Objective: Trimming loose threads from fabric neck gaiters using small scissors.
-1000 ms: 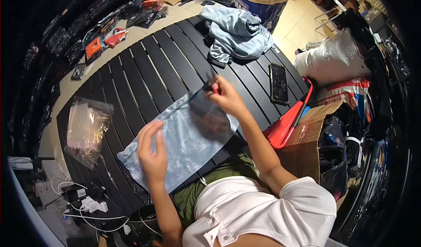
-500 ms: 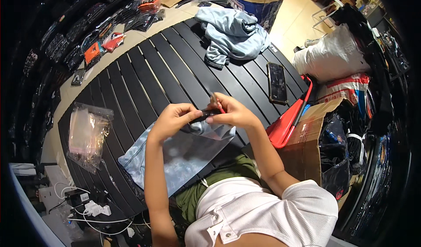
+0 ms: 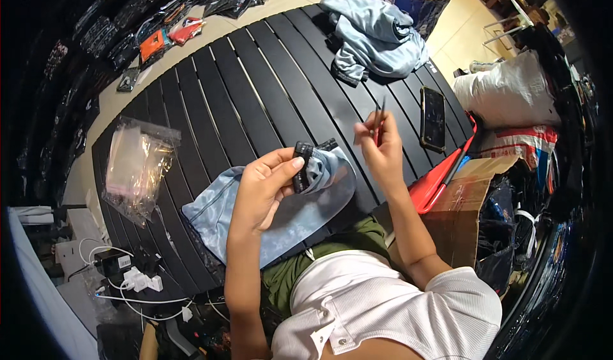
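In my left hand [image 3: 265, 184], pinched between thumb and fingers, is the black edge band of a light blue garment [image 3: 233, 206]. The garment's mottled blue cloth lies over the near part of the black slatted table and by my lap, and its banded end is bunched up off the slats. To the right, my right hand [image 3: 382, 144] is closed on a small red-handled pointed tool [image 3: 381, 118], its thin metal tip upward. That tool is blurred, so its exact kind is hard to make out. It is apart from the cloth.
A second crumpled light blue garment [image 3: 377, 37] lies at the table's far end. A phone [image 3: 433, 118] and a red flat item [image 3: 429, 191] are on the right, beside an open cardboard box [image 3: 456, 210]. Clear plastic bags [image 3: 137, 168] lie left; white cables and plugs [image 3: 139, 279] sit nearer me.
My right hand has moved away from the garment, up and to the right, with the red-handled tool. My left hand still holds the black band, now turned upright. The view has shifted.
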Tool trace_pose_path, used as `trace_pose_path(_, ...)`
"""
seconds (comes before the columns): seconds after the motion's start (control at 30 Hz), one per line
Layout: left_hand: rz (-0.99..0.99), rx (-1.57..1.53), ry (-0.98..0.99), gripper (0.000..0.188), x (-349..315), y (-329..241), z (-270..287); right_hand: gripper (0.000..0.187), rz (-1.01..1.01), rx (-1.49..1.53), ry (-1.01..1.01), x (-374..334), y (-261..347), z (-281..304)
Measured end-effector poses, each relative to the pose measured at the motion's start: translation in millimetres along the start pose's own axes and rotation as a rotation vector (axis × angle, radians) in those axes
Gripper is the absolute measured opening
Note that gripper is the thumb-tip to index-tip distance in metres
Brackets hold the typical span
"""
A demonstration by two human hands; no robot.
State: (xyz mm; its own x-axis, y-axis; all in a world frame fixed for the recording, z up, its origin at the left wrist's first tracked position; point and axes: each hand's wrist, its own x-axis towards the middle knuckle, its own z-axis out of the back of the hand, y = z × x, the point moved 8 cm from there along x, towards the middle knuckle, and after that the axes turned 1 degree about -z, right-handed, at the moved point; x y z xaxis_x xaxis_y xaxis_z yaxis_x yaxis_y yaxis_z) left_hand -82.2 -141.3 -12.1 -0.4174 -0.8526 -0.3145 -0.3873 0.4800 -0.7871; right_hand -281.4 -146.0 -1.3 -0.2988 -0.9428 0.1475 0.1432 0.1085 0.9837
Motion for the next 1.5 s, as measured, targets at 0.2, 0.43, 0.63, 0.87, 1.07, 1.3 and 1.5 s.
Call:
trace_pose_path(0.2, -0.136, -0.116, -0.032, 0.023, -17.6, -17.1, -14.9, 0.037, -0.045, 0.156, 0.299, -33.2, 23.4, -38.2)
trace_pose_path(0.43, -0.715, -0.085, -0.237, 0.02, -55.3, -159.8, -37.4, 0.068, 0.138, -0.299, 0.226, -39.8, 6.8, -57.9)
trace_pose_path(0.63, -1.043, -0.002, 0.326, 0.012, -73.7, -238.7, -89.6, 0.078, -0.08, 0.24, 0.327, -65.1, 12.5, -81.7)
trace_pose_path(0.87, -1.135, 0.037, -0.014, 0.014, -124.5, -292.2, -18.9, 0.034, 0.082, 0.287, 0.159, 25.0, 1.2, -59.5)
trace_pose_path(1.07, -0.938, -0.006, -0.322, 0.03, -181.9, -223.5, 61.2, 0.035, 0.149, -0.022, 0.562, 109.8, 61.1, 15.8)
trace_pose_path(1.3, -0.36, -0.536, -0.563, 0.017, -120.5, 30.6, 211.5, 0.022, 0.334, -0.504, -0.036, 134.4, -3.6, 85.8)
trace_pose_path(1.5, -0.241, -0.507, -0.635, 0.019, -139.5, 62.1, 203.8, 0.02, -0.201, -0.298, 0.097, 63.3, -84.8, 86.6)
